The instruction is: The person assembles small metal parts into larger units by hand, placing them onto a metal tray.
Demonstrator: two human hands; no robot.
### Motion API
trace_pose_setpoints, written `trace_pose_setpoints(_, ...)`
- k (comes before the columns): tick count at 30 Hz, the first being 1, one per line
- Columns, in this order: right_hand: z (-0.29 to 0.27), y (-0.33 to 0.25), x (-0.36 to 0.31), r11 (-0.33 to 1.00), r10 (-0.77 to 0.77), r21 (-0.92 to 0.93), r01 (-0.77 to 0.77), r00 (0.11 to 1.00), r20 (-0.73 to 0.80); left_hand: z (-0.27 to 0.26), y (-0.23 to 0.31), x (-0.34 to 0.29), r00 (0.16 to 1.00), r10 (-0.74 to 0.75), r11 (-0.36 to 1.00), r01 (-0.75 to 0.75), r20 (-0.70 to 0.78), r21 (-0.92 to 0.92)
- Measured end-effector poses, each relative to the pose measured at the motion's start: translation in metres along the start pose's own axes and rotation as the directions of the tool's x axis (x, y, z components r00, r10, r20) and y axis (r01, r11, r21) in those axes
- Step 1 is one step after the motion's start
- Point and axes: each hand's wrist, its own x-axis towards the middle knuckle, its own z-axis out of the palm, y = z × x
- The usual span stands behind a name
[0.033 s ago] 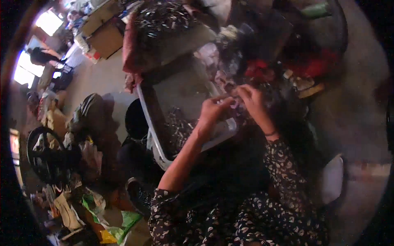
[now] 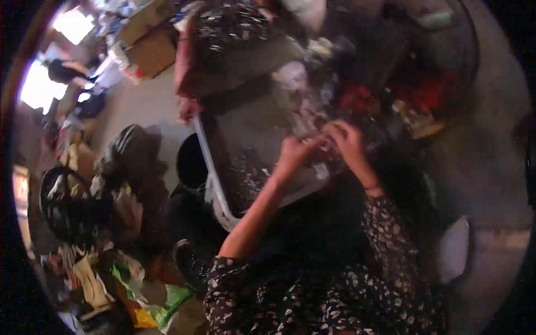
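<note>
My left hand [image 2: 299, 152] and my right hand [image 2: 347, 142] meet above the right side of a shallow tray with a pale grey rim [image 2: 207, 156]. The fingers of both are closed in a pinch, tips nearly touching. Whatever sits between them is too small and blurred to name. Small shiny slivers [image 2: 254, 180] lie scattered in the tray's near part, beside my left forearm. Just beyond my fingertips is a jumble of crumpled whitish plastic [image 2: 291, 75] and pinkish bits.
Behind the tray, a heap of dark shiny pieces [image 2: 229, 25] lies by a reddish cloth edge [image 2: 185, 67]. Red material [image 2: 357, 97] is to the right. A black bucket [image 2: 191, 162] stands left of the tray; farther left are a cardboard box [image 2: 149, 56] and a dark wheel [image 2: 64, 192].
The whole scene has shifted slightly to the right and blurred a little. Both hands remain pinched together over the tray's right side.
</note>
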Motion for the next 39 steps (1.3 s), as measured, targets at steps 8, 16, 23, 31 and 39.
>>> trace_pose_setpoints(8,0.002,0.029,-0.025,0.995,0.054,0.078,-0.06,0.996,0.076,0.003,-0.026,-0.009,0.995,0.083,0.996,-0.081,0.052,-0.035)
trace_pose_setpoints(16,0.007,-0.038,-0.004,0.99,0.019,0.137,-0.04,0.988,0.15,-0.093,0.009,-0.049,0.929,0.072,0.979,-0.136,-0.363,-0.155)
trace_pose_setpoints(23,0.004,-0.005,-0.026,0.988,-0.039,0.156,0.02,0.992,0.122,-0.236,-0.056,-0.034,0.712,0.052,0.884,-0.359,-0.7,-0.3)
trace_pose_setpoints(31,-0.005,-0.001,-0.049,0.985,-0.151,0.111,0.136,0.979,0.14,-0.265,-0.094,-0.023,0.502,-0.198,0.787,-0.431,-0.842,-0.442)
trace_pose_setpoints(39,-0.07,-0.035,-0.038,0.929,0.195,0.324,-0.177,0.98,-0.024,-0.216,-0.034,-0.035,0.936,0.006,0.537,-0.301,-0.353,-0.788)
